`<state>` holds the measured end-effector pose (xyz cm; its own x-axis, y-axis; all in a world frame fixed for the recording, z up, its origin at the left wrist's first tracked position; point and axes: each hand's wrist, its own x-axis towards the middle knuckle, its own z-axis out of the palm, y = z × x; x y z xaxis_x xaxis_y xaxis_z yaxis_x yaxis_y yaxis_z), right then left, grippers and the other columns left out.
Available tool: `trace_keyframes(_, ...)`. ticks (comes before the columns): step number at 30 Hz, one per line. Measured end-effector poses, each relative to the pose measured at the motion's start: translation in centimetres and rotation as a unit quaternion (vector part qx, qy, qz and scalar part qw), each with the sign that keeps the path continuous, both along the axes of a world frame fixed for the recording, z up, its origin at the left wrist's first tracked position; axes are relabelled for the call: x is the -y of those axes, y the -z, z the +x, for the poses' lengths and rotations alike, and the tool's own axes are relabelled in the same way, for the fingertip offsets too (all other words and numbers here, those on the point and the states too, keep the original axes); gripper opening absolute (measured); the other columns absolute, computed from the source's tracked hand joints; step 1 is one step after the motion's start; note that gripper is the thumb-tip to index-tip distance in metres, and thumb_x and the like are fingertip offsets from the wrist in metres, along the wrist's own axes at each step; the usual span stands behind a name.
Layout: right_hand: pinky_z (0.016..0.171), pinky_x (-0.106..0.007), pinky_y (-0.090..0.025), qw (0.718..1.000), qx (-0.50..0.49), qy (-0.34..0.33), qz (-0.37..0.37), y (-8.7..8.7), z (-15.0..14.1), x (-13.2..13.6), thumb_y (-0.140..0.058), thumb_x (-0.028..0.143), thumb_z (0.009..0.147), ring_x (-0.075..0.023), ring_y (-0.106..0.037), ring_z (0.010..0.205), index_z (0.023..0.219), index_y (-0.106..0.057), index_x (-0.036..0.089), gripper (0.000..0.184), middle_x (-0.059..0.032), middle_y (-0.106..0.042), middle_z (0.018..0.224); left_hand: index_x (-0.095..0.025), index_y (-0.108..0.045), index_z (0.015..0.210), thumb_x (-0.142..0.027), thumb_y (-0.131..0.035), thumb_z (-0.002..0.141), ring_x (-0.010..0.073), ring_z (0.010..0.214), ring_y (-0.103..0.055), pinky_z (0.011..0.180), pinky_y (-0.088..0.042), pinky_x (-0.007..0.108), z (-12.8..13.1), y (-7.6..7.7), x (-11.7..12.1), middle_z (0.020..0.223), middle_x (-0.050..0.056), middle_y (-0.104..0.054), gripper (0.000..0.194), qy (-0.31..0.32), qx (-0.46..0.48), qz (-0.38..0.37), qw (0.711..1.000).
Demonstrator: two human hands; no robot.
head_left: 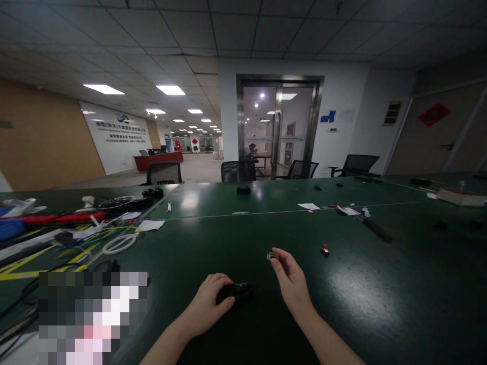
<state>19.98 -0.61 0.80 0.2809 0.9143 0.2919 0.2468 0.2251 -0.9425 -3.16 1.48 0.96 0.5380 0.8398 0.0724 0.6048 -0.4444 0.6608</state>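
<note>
My left hand point(213, 299) is closed around one end of a small black oblong block point(240, 290) on the green table. Light marks or slots run along the block's upper side; its left end is hidden under my fingers. To the right, and raised above the tabletop, my right hand point(291, 279) pinches a small whitish rectangular piece point(272, 256) between thumb and fingers. That piece is too small to tell its kind, and it is apart from the block. A small red and black object point(324, 250) lies on the table to the right of my right hand.
Tangled cables point(122, 243) and tools crowd the left side, near a pixelated patch. A black-handled tool point(376, 230) lies at right, with paper scraps point(308, 206) farther back. Another black block point(243, 190) sits near the far edge. Chairs point(238, 171) stand beyond the table.
</note>
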Motion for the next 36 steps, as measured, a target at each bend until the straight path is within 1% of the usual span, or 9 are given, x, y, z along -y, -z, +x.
trace_keyframes(6,0.084,-0.037,-0.046,1.0,0.01,-0.009,0.006,0.3,0.0,-0.1,-0.047,0.047,0.082,-0.0212,-0.057,0.099,0.108,-0.056,0.024,0.036,-0.0032,-0.063,0.104,-0.022,-0.057,0.105,-0.031,-0.055,0.079,0.0224,0.104,-0.048,0.092,-0.039,0.036,0.2,-0.3,0.1,0.113,0.006,-0.054,0.028,-0.008,-0.003,0.005,1.0)
trace_keyframes(13,0.083,-0.036,-0.046,1.0,0.022,-0.016,-0.009,0.0,-0.2,0.2,-0.043,0.046,0.085,-0.0206,-0.057,0.095,0.106,-0.056,0.024,0.034,-0.0041,-0.062,0.1,-0.022,-0.055,0.106,-0.026,-0.055,0.078,0.0213,0.102,-0.049,0.09,-0.04,0.034,0.3,-0.7,0.4,0.11,0.006,-0.056,0.028,-0.012,-0.003,0.002,1.0)
trace_keyframes(17,0.085,-0.038,-0.046,1.0,0.015,-0.014,-0.008,0.1,-0.2,0.2,-0.045,0.045,0.083,-0.0214,-0.056,0.099,0.111,-0.054,0.024,0.035,-0.0048,-0.061,0.104,-0.022,-0.055,0.107,-0.026,-0.055,0.079,0.0216,0.103,-0.049,0.092,-0.038,0.035,0.5,-1.0,0.4,0.11,0.005,-0.057,0.028,-0.01,-0.017,-0.001,1.0)
trace_keyframes(20,0.087,-0.038,-0.045,0.999,0.023,-0.019,-0.012,0.1,-0.3,0.3,-0.049,0.042,0.081,-0.0212,-0.056,0.1,0.114,-0.052,0.025,0.037,-0.0038,-0.062,0.106,-0.023,-0.055,0.11,-0.026,-0.055,0.079,0.0225,0.104,-0.049,0.093,-0.037,0.036,0.5,-0.7,0.2,0.111,0.005,-0.057,0.032,-0.014,-0.019,-0.002,1.0)
trace_keyframes(25,0.091,-0.039,-0.043,0.994,0.082,-0.063,-0.04,-0.2,-1.0,0.7,-0.054,0.038,0.079,-0.0212,-0.056,0.1,0.108,-0.058,0.026,0.032,-0.0016,-0.063,0.102,-0.023,-0.055,0.112,-0.025,-0.058,0.076,0.0232,0.103,-0.049,0.091,-0.038,0.035,0.4,-0.1,-0.1,0.11,0.005,-0.057,0.036,-0.019,-0.005,-0.006,1.0)
trace_keyframes(29,0.09,-0.036,-0.043,0.987,0.092,-0.122,-0.055,-0.3,-1.8,1.1,-0.053,0.033,0.08,-0.0196,-0.055,0.102,0.106,-0.059,0.027,0.028,-0.0002,-0.062,0.104,-0.021,-0.056,0.11,-0.024,-0.058,0.075,0.0231,0.103,-0.049,0.091,-0.038,0.035,0.5,-0.2,0.0,0.11,0.005,-0.057,0.035,-0.023,-0.004,-0.007,1.0)
trace_keyframes(32,0.089,-0.035,-0.043,0.978,0.117,-0.16,-0.071,-0.1,-2.4,1.2,-0.055,0.031,0.078,-0.0191,-0.056,0.1,0.101,-0.061,0.028,0.024,0.0003,-0.061,0.102,-0.021,-0.056,0.109,-0.025,-0.059,0.075,0.0235,0.103,-0.049,0.09,-0.038,0.036,0.5,-0.3,0.0,0.109,0.006,-0.057,0.034,-0.02,-0.003,-0.004,1.0)
trace_keyframes(36,0.087,-0.035,-0.043,0.97,0.152,-0.168,-0.091,0.2,-2.9,1.2,-0.057,0.028,0.076,-0.0192,-0.055,0.097,0.1,-0.062,0.03,0.025,0.0005,-0.06,0.099,-0.021,-0.057,0.108,-0.026,-0.059,0.075,0.0235,0.102,-0.05,0.09,-0.039,0.036,0.4,0.0,-0.1,0.108,0.006,-0.058,0.033,-0.016,0.003,0.013,1.0)
